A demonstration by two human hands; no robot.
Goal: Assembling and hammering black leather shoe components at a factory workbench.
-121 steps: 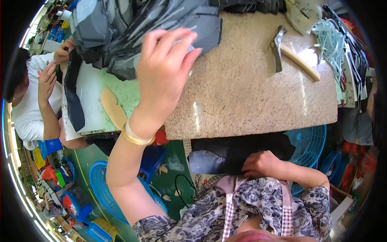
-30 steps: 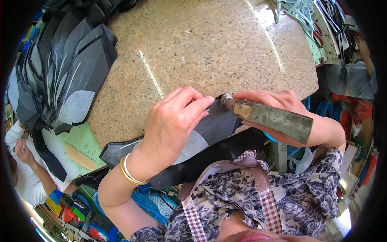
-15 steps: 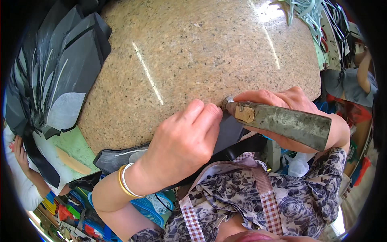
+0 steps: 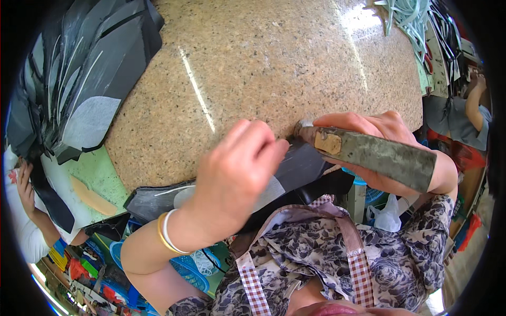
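My right hand [image 4: 363, 126] is wrapped round a hammer [image 4: 385, 155], whose worn grey metal head shows the wooden handle end set in it. The rounded striking face points at the near edge of the speckled stone slab [image 4: 253, 68]. Along that edge lies a dark grey sheet piece [image 4: 300, 166], like leather, with a pale patch and a white line on it. Over this piece is my left hand [image 4: 237, 163], slightly blurred, fingers curled in and thumb side toward the hammer. What its fingertips hold, if anything, cannot be made out.
A stack of similar dark pieces [image 4: 116, 58] rests at the left of the slab. Pale green strips [image 4: 408, 21] and red-handled scissors [image 4: 428, 58] lie at the far right. Another person's hand [image 4: 25, 184] is at the left edge; a further person [image 4: 477, 105] sits at right.
My left hand has drawn slightly left and up from the hammer's face, uncovering more of the dark piece. The hammer has hardly moved. My view has shifted a little.
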